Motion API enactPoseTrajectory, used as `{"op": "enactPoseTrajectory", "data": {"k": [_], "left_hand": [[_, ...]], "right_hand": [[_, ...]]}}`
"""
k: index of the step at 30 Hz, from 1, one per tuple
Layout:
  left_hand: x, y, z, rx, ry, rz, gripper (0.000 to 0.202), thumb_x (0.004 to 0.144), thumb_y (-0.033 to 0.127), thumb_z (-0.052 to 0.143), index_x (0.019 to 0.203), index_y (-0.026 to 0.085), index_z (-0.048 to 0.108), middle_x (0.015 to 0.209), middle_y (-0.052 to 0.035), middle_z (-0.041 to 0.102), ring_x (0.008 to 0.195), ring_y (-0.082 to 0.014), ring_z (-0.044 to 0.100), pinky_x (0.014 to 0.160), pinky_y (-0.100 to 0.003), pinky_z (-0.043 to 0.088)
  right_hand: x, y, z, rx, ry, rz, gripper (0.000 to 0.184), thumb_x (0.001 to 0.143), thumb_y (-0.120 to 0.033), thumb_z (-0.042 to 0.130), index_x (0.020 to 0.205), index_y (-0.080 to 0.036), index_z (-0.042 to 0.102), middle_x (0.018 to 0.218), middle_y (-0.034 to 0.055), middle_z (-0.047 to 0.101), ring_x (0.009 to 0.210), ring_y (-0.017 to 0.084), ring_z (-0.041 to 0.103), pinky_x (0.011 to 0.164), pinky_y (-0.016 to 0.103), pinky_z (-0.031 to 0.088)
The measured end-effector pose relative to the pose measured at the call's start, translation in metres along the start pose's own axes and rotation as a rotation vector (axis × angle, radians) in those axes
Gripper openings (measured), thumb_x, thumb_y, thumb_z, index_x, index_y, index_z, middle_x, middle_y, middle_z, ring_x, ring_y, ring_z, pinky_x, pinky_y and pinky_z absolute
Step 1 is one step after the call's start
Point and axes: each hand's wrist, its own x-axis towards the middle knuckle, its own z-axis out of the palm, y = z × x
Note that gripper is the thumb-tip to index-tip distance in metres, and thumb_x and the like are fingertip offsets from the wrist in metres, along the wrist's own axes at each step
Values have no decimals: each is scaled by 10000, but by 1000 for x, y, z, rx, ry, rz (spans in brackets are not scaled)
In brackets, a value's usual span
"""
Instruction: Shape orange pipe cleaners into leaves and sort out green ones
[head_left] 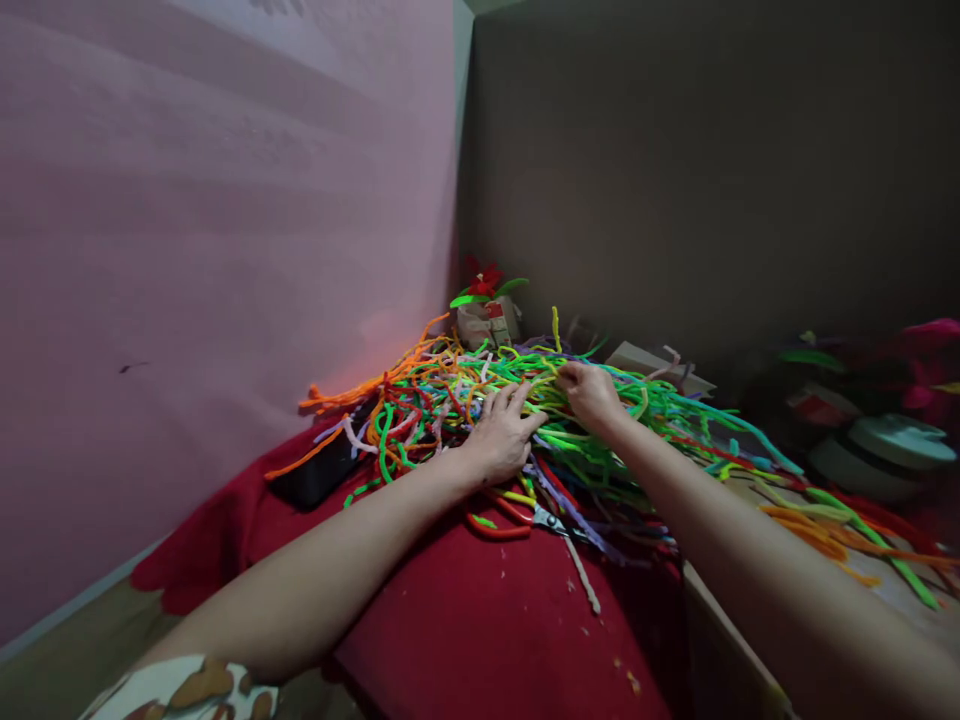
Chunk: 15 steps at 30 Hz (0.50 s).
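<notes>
A large tangled heap of pipe cleaners (420,400) in green, orange, red, purple and other colours covers the far part of a red cloth (480,610). My left hand (504,435) lies on the middle of the heap, fingers spread and pressing on the strands. Just right of it, my right hand (591,396) is closed in a pinch, with a yellow pipe cleaner (553,372) at its fingertips. The far end of that strand is lost among the others. Below my left hand rest scissors (551,520) with red-orange handles, their blades partly under purple strands.
Behind the heap stands a red pipe-cleaner flower (484,280) in a small wrapped base. A black box-like object (315,478) sits at the left edge. At right are a pale lidded pot (892,450) and loose orange strands (810,530). A pink wall (225,250) rises at left.
</notes>
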Motion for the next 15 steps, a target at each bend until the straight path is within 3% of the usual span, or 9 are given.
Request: {"op": "enactPoseTrajectory", "data": {"k": [5, 10, 15], "left_hand": [[-1, 0, 1, -7, 3, -26, 382, 734, 163, 501, 1104, 205, 586, 1415, -127, 274, 1254, -309, 256, 1001, -484, 273], [3, -8, 2, -10, -57, -42, 342, 762, 208, 485, 1085, 222, 599, 1404, -113, 299, 1174, -307, 338, 930, -490, 355], [3, -9, 2, -1, -75, -43, 384, 780, 224, 468, 1151, 256, 564, 1434, -85, 253, 1160, -300, 346, 916, -484, 368]], "right_hand": [[0, -6, 4, -14, -12, -37, 156, 686, -179, 539, 683, -190, 694, 695, 66, 661, 700, 188, 573, 618, 250, 360], [-2, -5, -10, 35, 134, -19, 241, 756, -183, 451, 771, -190, 692, 768, 82, 646, 730, 184, 544, 664, 258, 353], [1, -1, -26, 189, 257, 0, 226, 766, -273, 476, 703, -174, 669, 714, 46, 600, 678, 158, 502, 663, 250, 353]]}}
